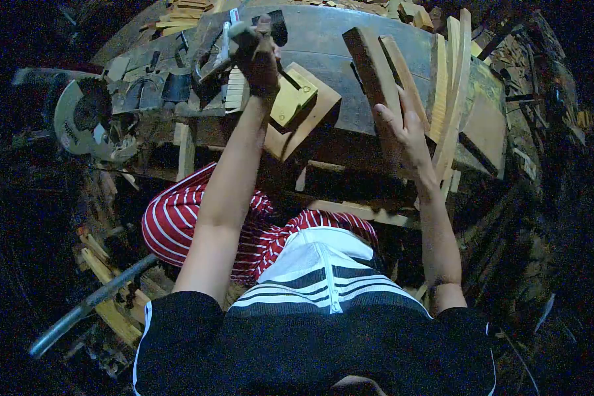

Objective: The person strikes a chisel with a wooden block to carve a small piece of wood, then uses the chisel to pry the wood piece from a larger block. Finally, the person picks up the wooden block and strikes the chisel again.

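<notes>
My left hand (260, 63) is raised over the bench, fingers closed around a tool with a blunt grey end (243, 34); I cannot tell what kind it is. Beneath that wrist lies a yellow wooden block (294, 104) with a dark slot, resting on a wider pale board (315, 117). A light piece with ridges across it (235, 91) sits beside the block. On the other side, my right hand (406, 132) grips the near end of a thick brown wooden board (371, 66), thumb on the left face and fingers along the right. A thinner strip (406, 82) lies close by.
Long curved wooden strips (457, 86) stand at the right of the dark workbench (317, 39). A circular saw (82, 119) with an exposed blade is at the far left. Below it, a metal pipe (92, 307) slants among wood scraps (112, 323).
</notes>
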A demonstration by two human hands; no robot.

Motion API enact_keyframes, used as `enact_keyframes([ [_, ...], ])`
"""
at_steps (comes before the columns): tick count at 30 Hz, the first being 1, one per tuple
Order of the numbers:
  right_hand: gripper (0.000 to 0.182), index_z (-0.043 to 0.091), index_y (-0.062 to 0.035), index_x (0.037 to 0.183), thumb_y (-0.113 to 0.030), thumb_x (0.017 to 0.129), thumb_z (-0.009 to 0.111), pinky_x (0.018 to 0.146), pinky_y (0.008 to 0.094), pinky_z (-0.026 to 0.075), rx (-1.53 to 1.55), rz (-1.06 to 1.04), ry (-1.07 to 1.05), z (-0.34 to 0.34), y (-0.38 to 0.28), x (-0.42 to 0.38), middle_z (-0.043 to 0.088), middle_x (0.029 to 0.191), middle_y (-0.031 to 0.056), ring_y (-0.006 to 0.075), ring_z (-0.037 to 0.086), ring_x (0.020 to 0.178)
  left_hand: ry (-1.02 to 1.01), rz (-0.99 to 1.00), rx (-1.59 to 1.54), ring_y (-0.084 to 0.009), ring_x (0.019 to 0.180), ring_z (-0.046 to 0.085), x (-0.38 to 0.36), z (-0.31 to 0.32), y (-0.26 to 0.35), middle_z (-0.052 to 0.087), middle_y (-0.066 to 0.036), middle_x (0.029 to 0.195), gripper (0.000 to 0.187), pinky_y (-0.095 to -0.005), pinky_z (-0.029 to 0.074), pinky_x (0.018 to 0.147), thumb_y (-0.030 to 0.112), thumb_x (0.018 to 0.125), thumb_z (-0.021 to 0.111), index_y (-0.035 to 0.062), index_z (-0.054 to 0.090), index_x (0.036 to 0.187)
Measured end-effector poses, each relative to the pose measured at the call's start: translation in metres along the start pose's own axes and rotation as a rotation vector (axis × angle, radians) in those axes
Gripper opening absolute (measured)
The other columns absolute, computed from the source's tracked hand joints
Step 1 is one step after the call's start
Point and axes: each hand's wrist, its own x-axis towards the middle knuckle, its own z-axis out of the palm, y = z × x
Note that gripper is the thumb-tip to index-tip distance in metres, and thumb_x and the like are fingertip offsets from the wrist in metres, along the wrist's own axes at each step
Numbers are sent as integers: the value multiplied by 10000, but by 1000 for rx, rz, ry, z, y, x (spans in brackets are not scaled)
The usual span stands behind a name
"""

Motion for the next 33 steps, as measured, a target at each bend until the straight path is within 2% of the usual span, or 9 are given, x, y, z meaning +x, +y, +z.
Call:
enact_keyframes([
  [3, 580, 402, -61, 1321, -386, 881, 595, 879, 332, 431, -17, 30, -13, 0, 5, -2, 575, 1108, 140, 219, 567, 994, -45, 26, 281, -141, 487, 506, -6, 14, -4, 522, -55, 649, 179, -253, 412, 430, 174, 877, 596, 72, 494, 981],
  [4, 584, 402, -64, 1323, -388, 878, 599, 889, 333, 427, -58, -2, 0, 0, 9, -2, 570, 1119, 143, 220, 564, 1004, -94, -146, -305, -147, 479, 504, -8, 17, -6, 528, -56, 658, 212, -254, 403, 419, 275, 916, 551, 78, 500, 975],
  [7, 593, 402, -62, 1323, -388, 872, 606, 902, 335, 428, -106, -15, 27, -1, 25, 0, 559, 1137, 148, 219, 559, 1018, -388, -118, -327, -152, 466, 496, 5, 13, -12, 531, -58, 664, 282, -266, 398, 409, 353, 936, 505, 76, 495, 990],
  [12, 604, 409, -46, 1316, -390, 865, 616, 922, 334, 417, -45, 35, 11, 1, 22, 0, 549, 1162, 150, 225, 546, 1056, -23, -107, 653, -176, 504, 511, -8, 47, 4, 544, -45, 679, 500, -314, 422, 454, 599, 829, 514, 122, 534, 977],
  [17, 601, 422, -32, 1303, -387, 862, 620, 931, 332, 408, 35, 8, 24, 3, 25, 0, 541, 1178, 148, 239, 538, 1076, -26, -72, 543, -76, 401, 449, -17, 63, 9, 506, 30, 567, 175, -224, 379, 383, 147, 831, 687, 121, 517, 799],
  [24, 594, 435, -24, 1297, -385, 862, 616, 977, 348, 374, -57, -38, 46, 3, 35, 3, 519, 1221, 172, 266, 508, 1133, -150, 469, 1240, -107, 453, 492, -3, 20, -24, 535, 0, 593, 193, -255, 415, 420, 282, 858, 639, 110, 551, 861],
  [27, 596, 433, -24, 1301, -381, 861, 618, 996, 357, 361, -65, -25, 46, 3, 35, 2, 498, 1259, 183, 284, 489, 1168, -352, -263, 360, -201, 693, 563, 4, 1, -21, 540, -45, 833, 486, -359, 392, 552, 64, 658, 742, 157, 607, 1116],
  [29, 597, 432, -24, 1302, -379, 859, 620, 1003, 361, 357, -49, 7, 38, 3, 36, 1, 488, 1276, 187, 294, 481, 1182, -259, 173, 938, -203, 671, 551, -4, 1, -36, 593, -57, 918, 551, -347, 453, 558, 599, 827, 459, 142, 502, 1132],
  [33, 597, 430, -28, 1303, -383, 859, 614, 1005, 365, 358, -111, 23, 40, 3, 34, 0, 467, 1313, 193, 307, 477, 1200, -269, -71, 757, -192, 660, 542, -12, 28, -4, 591, -37, 957, 506, -337, 446, 549, 566, 849, 459, 157, 500, 1145],
])
